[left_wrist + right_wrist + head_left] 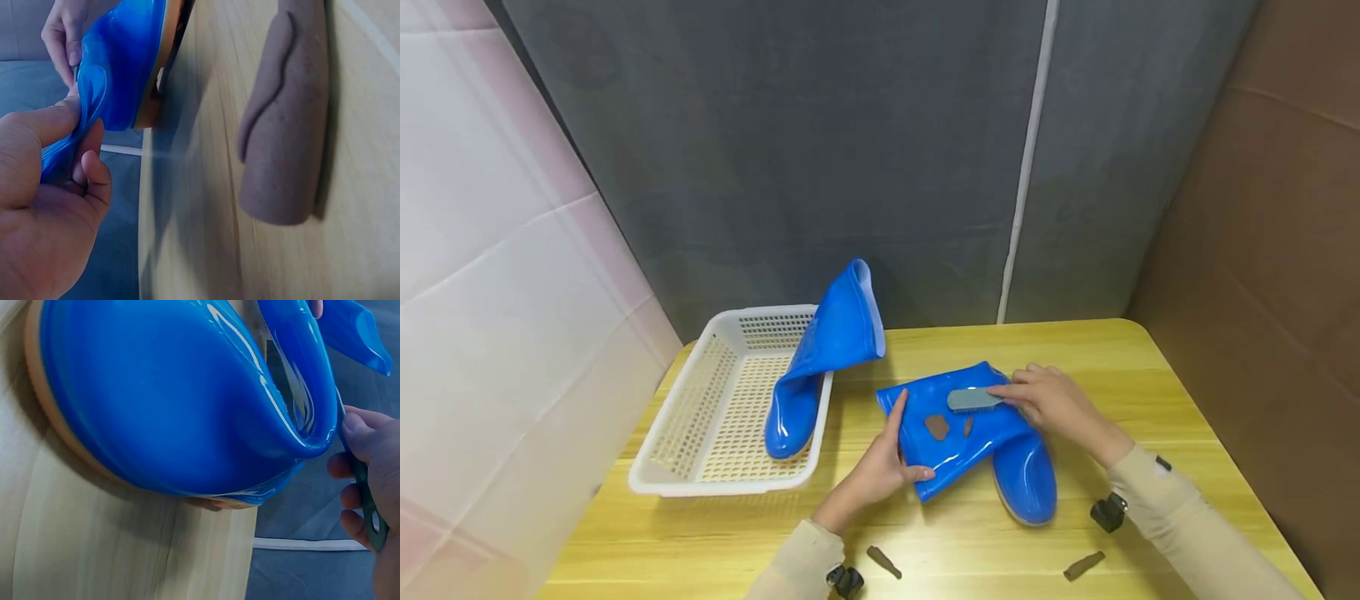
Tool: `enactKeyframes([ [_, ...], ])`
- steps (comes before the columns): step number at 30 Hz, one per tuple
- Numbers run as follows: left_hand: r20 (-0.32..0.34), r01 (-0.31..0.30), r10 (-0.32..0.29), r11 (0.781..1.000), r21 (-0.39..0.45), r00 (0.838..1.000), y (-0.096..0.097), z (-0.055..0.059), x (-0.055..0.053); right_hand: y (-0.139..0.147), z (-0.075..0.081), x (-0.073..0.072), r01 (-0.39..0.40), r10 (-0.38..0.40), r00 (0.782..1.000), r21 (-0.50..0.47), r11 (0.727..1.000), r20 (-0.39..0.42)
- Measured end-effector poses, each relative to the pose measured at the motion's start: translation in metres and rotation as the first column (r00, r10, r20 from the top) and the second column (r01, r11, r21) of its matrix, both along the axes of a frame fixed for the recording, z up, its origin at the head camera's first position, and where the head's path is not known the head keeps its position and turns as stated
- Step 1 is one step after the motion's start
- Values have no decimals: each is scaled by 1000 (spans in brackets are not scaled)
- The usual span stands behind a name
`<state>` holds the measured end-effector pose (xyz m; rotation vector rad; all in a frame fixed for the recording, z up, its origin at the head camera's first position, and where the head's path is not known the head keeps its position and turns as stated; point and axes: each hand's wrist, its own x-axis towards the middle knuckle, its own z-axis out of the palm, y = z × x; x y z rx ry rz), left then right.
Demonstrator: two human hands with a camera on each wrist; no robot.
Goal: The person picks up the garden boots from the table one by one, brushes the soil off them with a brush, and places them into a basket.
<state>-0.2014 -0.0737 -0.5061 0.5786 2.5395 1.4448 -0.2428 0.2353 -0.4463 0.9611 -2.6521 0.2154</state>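
Note:
A blue rubber boot [1026,479] lies on its side on the table, its shaft folded over toward the left. My left hand [880,473] grips the shaft's top edge, thumb on the near side; in the left wrist view the thumb and fingers [59,122] pinch the blue rim. My right hand [1051,402] holds a grey-green brush [973,400] by its handle, the bristles down against the shaft. Two brown patches [937,427] show on the blue surface below the brush. In the right wrist view the fingers wrap the dark green handle [370,512].
On the left stands a white plastic basket [647,467] with a second blue boot [835,333] leaning over its right rim. Near the front edge lie two brown, clay-like pieces, one on the left [883,562] and one on the right [1084,566]. A dark grey wall [820,150] rises behind the table.

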Motion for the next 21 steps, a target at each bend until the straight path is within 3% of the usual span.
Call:
enactKeyframes([
  [8,29,-24,25,999,-23,999,2,2,2,2,3,12,-40,37,985,17,999,167],
  [14,33,-20,20,1000,-14,999,1,0,3,4,8,22,-52,52,952,-7,999,302],
  [21,32,-18,18,1000,4,999,1,0,2,6,17,27,-73,84,910,-43,996,405],
])
